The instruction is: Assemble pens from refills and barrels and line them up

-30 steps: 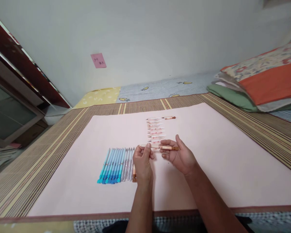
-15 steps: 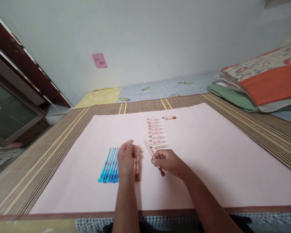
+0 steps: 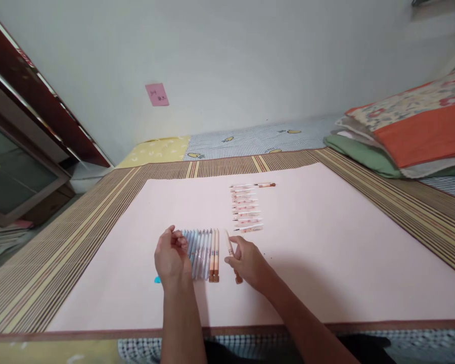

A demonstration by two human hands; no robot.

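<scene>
My right hand [image 3: 246,260] is closed on a cream pen [image 3: 228,242] with a brown end, held just right of a row of upright-laid pens. That row holds two similar cream-and-brown pens [image 3: 214,253] beside several pale and blue pens [image 3: 199,253]. Over the row's left side is my left hand [image 3: 173,255], its fingers loosely bent and apart, with nothing visible in them. It hides most of the left pens; a bright blue pen end [image 3: 157,279] shows beside the wrist. Farther back lies a column of thin pen refills [image 3: 246,207].
Pale pink sheet [image 3: 326,242] covers the middle of a striped mat [image 3: 109,202]. At its back lies a refill with a brown-ended pen part [image 3: 266,185]. Folded bedding [image 3: 420,136] is piled at right. A pink note [image 3: 156,94] sticks to the wall.
My right hand has brought the cream pen left and nearer to me, turning it more upright in view. My left hand has shifted left, uncovering the cream pens and some pale ones.
</scene>
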